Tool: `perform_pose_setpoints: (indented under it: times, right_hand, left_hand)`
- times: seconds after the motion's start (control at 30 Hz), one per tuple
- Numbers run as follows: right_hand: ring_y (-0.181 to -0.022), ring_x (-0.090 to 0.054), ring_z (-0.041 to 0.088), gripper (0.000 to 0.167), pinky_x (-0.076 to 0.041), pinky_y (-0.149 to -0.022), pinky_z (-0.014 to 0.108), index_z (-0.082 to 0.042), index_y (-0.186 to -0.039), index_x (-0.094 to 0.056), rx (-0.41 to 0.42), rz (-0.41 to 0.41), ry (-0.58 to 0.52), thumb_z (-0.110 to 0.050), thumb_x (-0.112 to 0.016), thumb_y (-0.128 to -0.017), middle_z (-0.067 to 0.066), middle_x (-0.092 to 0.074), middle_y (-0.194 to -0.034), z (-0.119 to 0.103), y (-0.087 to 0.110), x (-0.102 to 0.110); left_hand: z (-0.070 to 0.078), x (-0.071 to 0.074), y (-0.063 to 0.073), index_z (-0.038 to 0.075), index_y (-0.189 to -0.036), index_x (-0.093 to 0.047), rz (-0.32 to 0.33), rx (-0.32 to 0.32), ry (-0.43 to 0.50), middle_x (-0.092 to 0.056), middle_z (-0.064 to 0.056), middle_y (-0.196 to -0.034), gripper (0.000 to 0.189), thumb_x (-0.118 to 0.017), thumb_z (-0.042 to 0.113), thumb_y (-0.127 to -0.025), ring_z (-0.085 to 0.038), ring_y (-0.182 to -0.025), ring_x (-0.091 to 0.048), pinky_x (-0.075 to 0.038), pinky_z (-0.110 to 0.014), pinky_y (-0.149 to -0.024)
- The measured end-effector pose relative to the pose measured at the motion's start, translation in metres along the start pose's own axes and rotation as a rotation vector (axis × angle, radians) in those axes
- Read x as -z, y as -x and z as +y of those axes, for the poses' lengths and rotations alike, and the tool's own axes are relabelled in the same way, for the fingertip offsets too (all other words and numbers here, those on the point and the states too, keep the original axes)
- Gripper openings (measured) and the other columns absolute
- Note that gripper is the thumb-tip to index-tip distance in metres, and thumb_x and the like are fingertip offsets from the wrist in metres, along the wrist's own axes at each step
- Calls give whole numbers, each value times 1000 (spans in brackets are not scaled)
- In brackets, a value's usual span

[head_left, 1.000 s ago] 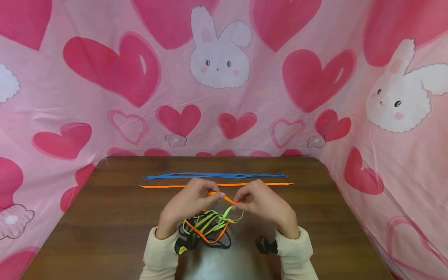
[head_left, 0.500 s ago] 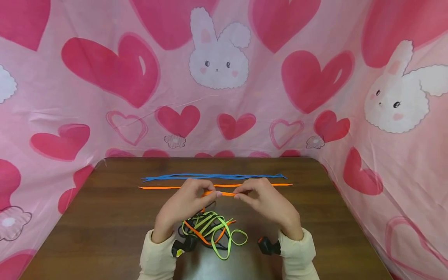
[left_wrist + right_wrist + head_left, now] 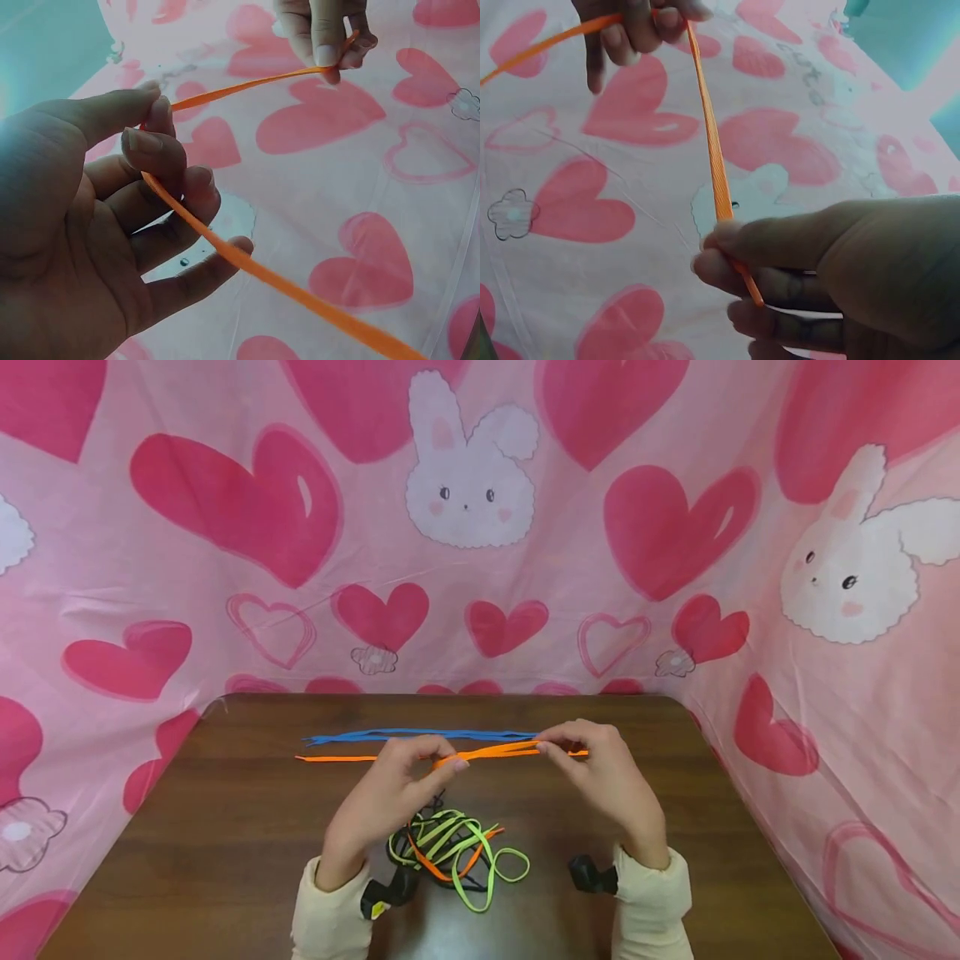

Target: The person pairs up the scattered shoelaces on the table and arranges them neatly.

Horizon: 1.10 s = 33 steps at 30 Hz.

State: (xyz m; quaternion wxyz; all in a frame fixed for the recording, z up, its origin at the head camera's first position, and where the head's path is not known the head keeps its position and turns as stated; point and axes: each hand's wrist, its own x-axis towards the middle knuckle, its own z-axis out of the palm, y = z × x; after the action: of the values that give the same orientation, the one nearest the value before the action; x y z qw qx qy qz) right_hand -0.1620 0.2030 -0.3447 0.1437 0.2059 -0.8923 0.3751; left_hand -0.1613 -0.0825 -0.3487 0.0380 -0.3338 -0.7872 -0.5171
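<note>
My left hand [image 3: 405, 785] pinches an orange shoelace [image 3: 491, 750] between thumb and fingers. My right hand [image 3: 600, 777] pinches the same lace near one end, and its tip [image 3: 754, 291] pokes out past the fingers. Between the hands the lace [image 3: 247, 85] runs almost straight. Beyond the left hand, its other part [image 3: 300, 300] hangs down across the little finger. Below the hands lies a tangle of laces: a lime-green shoelace [image 3: 487, 881] with loops spread out, black laces [image 3: 395, 853], and an orange stretch [image 3: 429, 862].
Blue shoelaces [image 3: 435, 732] lie stretched side by side across the far part of the brown table [image 3: 187, 843]. In front of them, a second orange shoelace [image 3: 337, 758] lies straight, partly covered by the hands. A pink heart-and-rabbit cloth [image 3: 555, 635] hangs behind the table.
The lime-green lace by the right hand has dropped loose onto the tangle. My right hand has moved right and away, lengthening the orange stretch between the hands; my left hand has shifted slightly left.
</note>
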Motion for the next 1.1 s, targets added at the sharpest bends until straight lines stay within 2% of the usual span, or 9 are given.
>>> perform_pose_setpoints:
  times: [0.13,0.33,0.53,0.6,0.7,0.8,0.87,1.03,1.1]
  right_hand:
    - [-71,-60,10,12,-54,-70,29,-9,-97,-80,-38,96,17,-7,-81,-86,-2,-75,-84,5,0,5]
    - [-67,-58,14,7,-51,-62,23,-6,-96,-80,-130,203,-28,-8,-78,-89,1,-73,-79,9,1,9]
    - [-66,-56,15,9,-49,-60,22,-5,-96,-80,-213,290,-37,-12,-77,-91,5,-74,-81,10,3,15]
    - [-67,-57,15,9,-49,-61,20,-5,-97,-80,-228,317,-36,-11,-77,-91,7,-75,-83,11,4,17]
    - [-67,-57,14,10,-48,-62,18,-4,-98,-79,-240,352,-24,-11,-77,-91,7,-76,-84,13,5,18]
    - [-67,-57,13,11,-48,-62,16,-3,-98,-79,-239,386,-22,-11,-77,-91,8,-77,-85,15,5,20]
    - [-66,-57,12,12,-47,-61,16,-2,-98,-79,-238,408,-27,-11,-77,-91,10,-77,-86,17,5,21]
    - [-65,-56,10,13,-46,-60,16,-1,-99,-79,-246,452,-49,-11,-76,-92,14,-77,-87,19,6,22]
    - [-64,-56,10,13,-46,-60,16,-1,-98,-79,-256,461,-56,-12,-76,-92,14,-77,-87,18,6,21]
  left_hand:
    - [2,1,-1,21,-89,-69,23,14,10,-60,1,-72,11,-67,21,-99,-10,-65,-53,-48,-27,-62]
    - [3,3,0,19,-96,-70,56,55,-9,-65,9,-83,6,-66,19,-100,-12,-78,-56,-50,-28,-71]
    - [5,2,2,18,-95,-69,82,28,15,-61,8,-78,6,-66,19,-100,-13,-69,-53,-49,-28,-68]
    - [5,1,2,16,-95,-69,105,6,25,-61,8,-78,6,-66,19,-100,-13,-69,-54,-49,-29,-69]
    - [5,0,3,11,-97,-68,149,-14,48,-59,5,-77,6,-65,16,-100,-13,-70,-54,-49,-29,-65]
    - [6,1,5,10,-99,-67,196,-7,71,-60,2,-80,4,-65,13,-100,-15,-67,-54,-48,-29,-55]
    - [8,1,7,12,-99,-68,219,3,76,-61,2,-81,2,-66,11,-99,-16,-66,-54,-48,-29,-54]
    - [8,3,8,15,-100,-68,227,5,82,-61,2,-82,7,-66,9,-99,-16,-73,-56,-48,-30,-59]
    - [8,3,8,15,-100,-67,222,6,89,-61,1,-82,5,-65,9,-99,-16,-73,-55,-47,-30,-58]
